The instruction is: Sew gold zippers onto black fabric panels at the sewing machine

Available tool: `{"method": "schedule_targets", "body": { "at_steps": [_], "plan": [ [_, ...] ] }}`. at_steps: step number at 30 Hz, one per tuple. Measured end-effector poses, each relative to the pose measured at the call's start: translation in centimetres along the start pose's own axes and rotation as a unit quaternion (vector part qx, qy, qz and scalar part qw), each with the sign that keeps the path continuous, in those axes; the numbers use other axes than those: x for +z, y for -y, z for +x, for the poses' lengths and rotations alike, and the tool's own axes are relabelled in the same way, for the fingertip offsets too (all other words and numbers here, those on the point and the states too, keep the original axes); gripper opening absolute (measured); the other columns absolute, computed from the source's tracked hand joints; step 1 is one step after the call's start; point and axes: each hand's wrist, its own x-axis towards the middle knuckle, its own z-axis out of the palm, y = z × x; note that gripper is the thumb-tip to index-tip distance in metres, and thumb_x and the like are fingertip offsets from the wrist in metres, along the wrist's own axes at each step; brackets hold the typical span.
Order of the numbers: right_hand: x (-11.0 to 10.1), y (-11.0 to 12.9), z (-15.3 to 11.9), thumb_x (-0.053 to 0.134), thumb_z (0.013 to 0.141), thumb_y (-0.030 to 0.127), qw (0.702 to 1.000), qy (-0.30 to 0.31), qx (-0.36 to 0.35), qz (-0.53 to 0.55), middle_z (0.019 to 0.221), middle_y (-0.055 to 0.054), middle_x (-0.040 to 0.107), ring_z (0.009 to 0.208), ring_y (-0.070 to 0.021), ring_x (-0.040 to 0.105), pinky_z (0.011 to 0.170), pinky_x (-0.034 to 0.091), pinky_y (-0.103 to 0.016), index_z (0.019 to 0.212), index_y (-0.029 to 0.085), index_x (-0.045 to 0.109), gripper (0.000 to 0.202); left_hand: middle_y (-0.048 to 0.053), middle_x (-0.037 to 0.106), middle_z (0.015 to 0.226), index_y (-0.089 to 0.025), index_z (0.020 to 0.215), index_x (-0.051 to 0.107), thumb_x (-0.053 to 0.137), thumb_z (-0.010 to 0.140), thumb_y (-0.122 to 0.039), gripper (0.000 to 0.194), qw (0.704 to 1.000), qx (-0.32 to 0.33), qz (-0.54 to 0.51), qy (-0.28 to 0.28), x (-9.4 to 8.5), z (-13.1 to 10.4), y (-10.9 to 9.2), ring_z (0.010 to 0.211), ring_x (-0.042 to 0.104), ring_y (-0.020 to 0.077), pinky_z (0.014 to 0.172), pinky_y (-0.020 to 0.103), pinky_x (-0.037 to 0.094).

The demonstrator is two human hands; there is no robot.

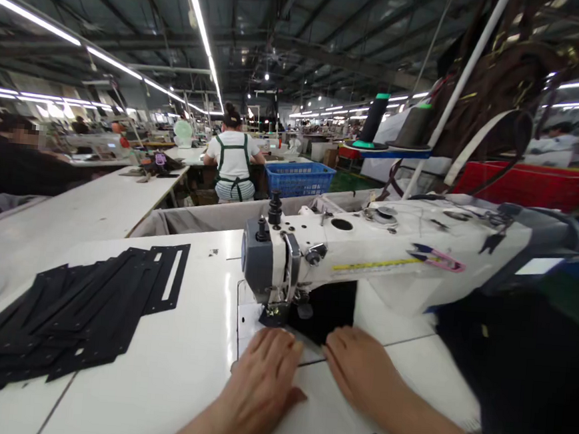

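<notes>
A white sewing machine (388,241) spans the table, its needle and foot down at the left end. Black fabric (329,310) lies under and behind the foot. My left hand (261,375) rests just in front of the foot, fingers together over the near edge of the black piece. To its right, my right hand (358,363) has its fingers bent together at the fabric's near right edge. What either hand's fingertips grip is hidden. A spread stack of black cut pieces (96,309) lies on the white table to the left.
Thread cones (372,120) stand on a holder behind the machine. Pink-handled snips (437,257) lie on the machine arm. Dark fabric (518,369) covers the right side. Beyond are a blue basket (300,178), a red bin (527,184) and a seated person (233,156).
</notes>
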Motion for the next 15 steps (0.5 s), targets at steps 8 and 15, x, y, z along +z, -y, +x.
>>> {"method": "schedule_targets", "body": {
  "at_steps": [8, 15],
  "plan": [
    [-3.6, 4.5, -5.9, 0.039, 0.088, 0.041, 0.753, 0.193, 0.289, 0.559, 0.067, -0.003, 0.060, 0.057, -0.0163, 0.061, 0.050, 0.047, -0.026, 0.087, 0.018, 0.054, 0.028, 0.007, 0.066, 0.098, -0.016, 0.099, 0.060, 0.040, 0.087, -0.018, 0.023, 0.926, -0.190, -0.324, 0.022, -0.1, 0.3, -1.0, 0.093, 0.060, 0.0195, 0.084, 0.034, 0.047],
    [-2.7, 6.5, 1.2, 0.061, 0.069, 0.056, 0.346, 0.151, 0.361, 0.853, 0.087, -0.012, 0.063, 0.078, -0.0220, 0.064, 0.063, 0.052, -0.033, 0.095, 0.010, 0.056, 0.053, 0.005, 0.064, 0.081, -0.014, 0.083, 0.063, 0.056, 0.074, -0.029, 0.019, 0.720, -0.394, -0.570, -0.050, -1.5, 0.6, -1.0, 0.083, 0.058, 0.0212, 0.079, 0.032, 0.045]
  ]
}}
